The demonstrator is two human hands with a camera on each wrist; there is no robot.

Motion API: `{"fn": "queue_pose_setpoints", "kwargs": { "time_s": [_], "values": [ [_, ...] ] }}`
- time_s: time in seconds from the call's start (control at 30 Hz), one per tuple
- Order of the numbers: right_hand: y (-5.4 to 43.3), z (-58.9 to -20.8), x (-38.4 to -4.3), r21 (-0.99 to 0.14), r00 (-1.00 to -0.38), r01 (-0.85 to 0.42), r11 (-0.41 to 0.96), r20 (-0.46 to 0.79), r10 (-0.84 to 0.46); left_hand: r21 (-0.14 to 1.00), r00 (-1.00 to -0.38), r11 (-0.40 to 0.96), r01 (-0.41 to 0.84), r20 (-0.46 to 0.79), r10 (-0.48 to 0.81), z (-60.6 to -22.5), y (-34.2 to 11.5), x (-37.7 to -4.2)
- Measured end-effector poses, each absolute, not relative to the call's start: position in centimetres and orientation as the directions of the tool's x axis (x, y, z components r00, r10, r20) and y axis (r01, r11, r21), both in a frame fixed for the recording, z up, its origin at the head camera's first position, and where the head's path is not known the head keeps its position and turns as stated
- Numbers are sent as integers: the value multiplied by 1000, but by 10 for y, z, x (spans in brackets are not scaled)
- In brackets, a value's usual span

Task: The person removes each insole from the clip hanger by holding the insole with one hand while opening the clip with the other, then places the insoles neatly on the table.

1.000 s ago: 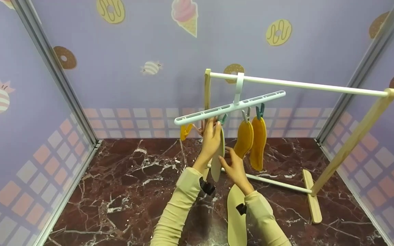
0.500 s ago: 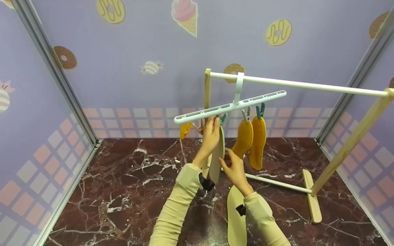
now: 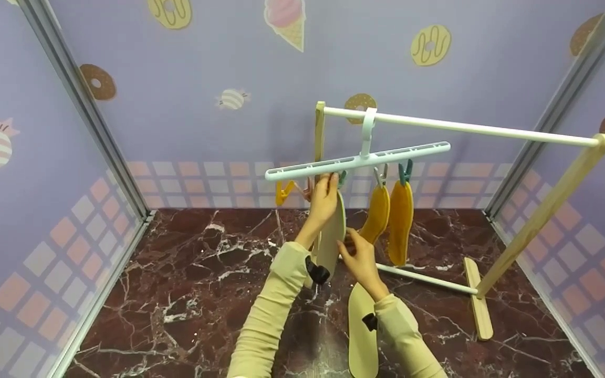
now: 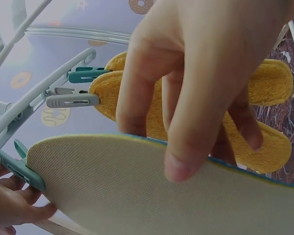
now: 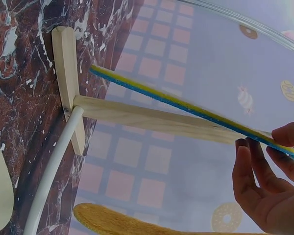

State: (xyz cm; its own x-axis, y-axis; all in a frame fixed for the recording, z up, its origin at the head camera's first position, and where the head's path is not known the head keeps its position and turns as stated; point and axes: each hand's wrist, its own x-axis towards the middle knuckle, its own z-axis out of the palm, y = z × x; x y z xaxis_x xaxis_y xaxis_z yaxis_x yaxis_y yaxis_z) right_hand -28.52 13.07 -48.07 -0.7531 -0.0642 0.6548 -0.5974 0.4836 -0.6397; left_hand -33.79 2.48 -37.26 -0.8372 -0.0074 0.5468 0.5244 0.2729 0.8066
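A beige insole (image 3: 332, 231) with a yellow and blue edge hangs below a white hanger (image 3: 308, 169). My left hand (image 3: 324, 202) is at its top, with fingers around the green clothespin (image 4: 19, 169) that bites the insole's end. Lower down, my right hand (image 3: 361, 257) pinches the insole's side edge between thumb and fingers. Two mustard-yellow insoles hang to the right, one from a grey clothespin (image 4: 73, 100), the other from a dark green clothespin (image 4: 87, 75). A yellow clothespin (image 3: 283, 193) and a pink one, partly hidden by my left hand, hang on the left.
The hanger hooks onto the white top bar (image 3: 460, 127) of a wooden rack, whose right leg (image 3: 539, 220) slants beside my workspace. Another beige insole (image 3: 363, 331) lies on the dark red marbled surface (image 3: 187, 283), partly beneath my right forearm. Patterned walls enclose the sides and back.
The hanger has swivelled slightly: its left end appears higher, its right end farther right. The held insole has turned, showing more of its beige face. Both hands keep their places; the view tilts down slightly.
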Motion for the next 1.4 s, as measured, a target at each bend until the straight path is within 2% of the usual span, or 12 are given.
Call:
{"fn": "queue_pose_setpoints", "kwargs": {
  "time_s": [0.1,0.27,0.37,0.57,0.7,0.8,1.17,1.4],
  "values": [
    [131,-481,-285,-638,-753,-598,485,655,-66,809,-835,235,539,550,22,-371,25,-340],
    [131,-482,-284,-638,-759,-586,500,648,-61,823,-824,62,565,558,99,-372,24,-345],
    [132,-482,-283,-637,-756,-589,498,652,-61,829,-823,14,559,553,129,-372,22,-346],
    [132,-479,-280,-631,-748,-598,494,661,-61,859,-852,40,510,499,159,-370,19,-347],
    [133,-478,-279,-648,-763,-583,491,644,-57,878,-875,86,471,453,172,-369,16,-347],
    [133,-478,-279,-663,-775,-571,484,630,-53,892,-884,64,447,430,183,-369,15,-348],
    [135,-481,-280,-655,-754,-597,464,655,-45,891,-875,-48,452,453,173,-368,16,-348],
    [135,-483,-281,-632,-732,-608,481,680,-33,896,-887,18,443,435,152,-368,16,-346]
  ]
}}
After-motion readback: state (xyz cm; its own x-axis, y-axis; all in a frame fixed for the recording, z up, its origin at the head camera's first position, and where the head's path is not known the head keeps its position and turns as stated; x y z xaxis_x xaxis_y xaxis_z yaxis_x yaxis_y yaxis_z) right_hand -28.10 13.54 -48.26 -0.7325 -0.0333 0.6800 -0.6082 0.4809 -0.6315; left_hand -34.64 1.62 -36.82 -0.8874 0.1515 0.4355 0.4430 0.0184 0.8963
